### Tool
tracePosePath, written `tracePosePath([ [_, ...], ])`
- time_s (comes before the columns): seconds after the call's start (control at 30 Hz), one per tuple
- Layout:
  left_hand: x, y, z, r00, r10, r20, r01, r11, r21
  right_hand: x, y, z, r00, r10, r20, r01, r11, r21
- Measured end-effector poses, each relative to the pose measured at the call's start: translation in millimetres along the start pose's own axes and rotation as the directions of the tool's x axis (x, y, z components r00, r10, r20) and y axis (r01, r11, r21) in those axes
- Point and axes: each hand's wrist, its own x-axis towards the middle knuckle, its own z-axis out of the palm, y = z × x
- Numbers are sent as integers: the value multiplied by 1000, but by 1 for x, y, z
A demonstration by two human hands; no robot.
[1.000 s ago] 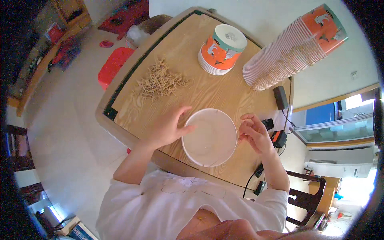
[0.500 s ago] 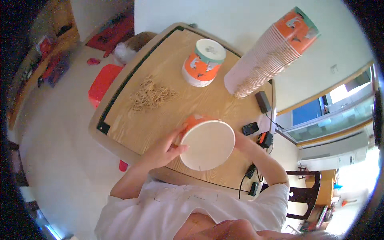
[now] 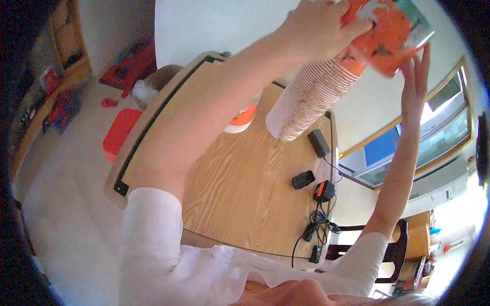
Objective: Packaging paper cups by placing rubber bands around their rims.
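Observation:
An orange paper tub (image 3: pixel 393 38) with a green base band is upside down at the top of a tall, leaning stack of nested paper tubs (image 3: pixel 311 99). My left hand (image 3: pixel 324 30) grips its left side, fingers curled over the orange wall. My right hand (image 3: pixel 416 81) supports the tub's lower right near the rim, fingers stretched up against it. Whether the tub is fully seated on the stack cannot be made out. Partly behind my left forearm, a shorter group of orange tubs (image 3: pixel 242 120) stands on the table.
On the wooden table (image 3: pixel 245 194), a black adapter (image 3: pixel 319 143), a small black device (image 3: pixel 303 179), an orange-and-black charger (image 3: pixel 324 191) and tangled black cables (image 3: pixel 319 222) lie along the right edge. A red stool (image 3: pixel 121 135) stands left; a dark chair (image 3: pixel 398 250) stands right.
Both hands have risen from the near table to the top of the tall stack, carrying the tub and turning its mouth downward. My left arm now covers the pile of tan rubber bands.

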Motion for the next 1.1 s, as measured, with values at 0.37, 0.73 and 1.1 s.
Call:
tracePosePath([
  [0.37,134,-116,132,985,-131,-111,112,980,-165,24,176,7,995,95,4,-95,995,-31],
  [0.73,4,-143,152,983,-29,-183,14,996,-83,-75,219,3,986,-38,-161,-14,949,-314],
  [1.1,-332,-198,187,815,-495,-302,578,734,357,-176,57,234,895,18,446,28,995,-96],
])
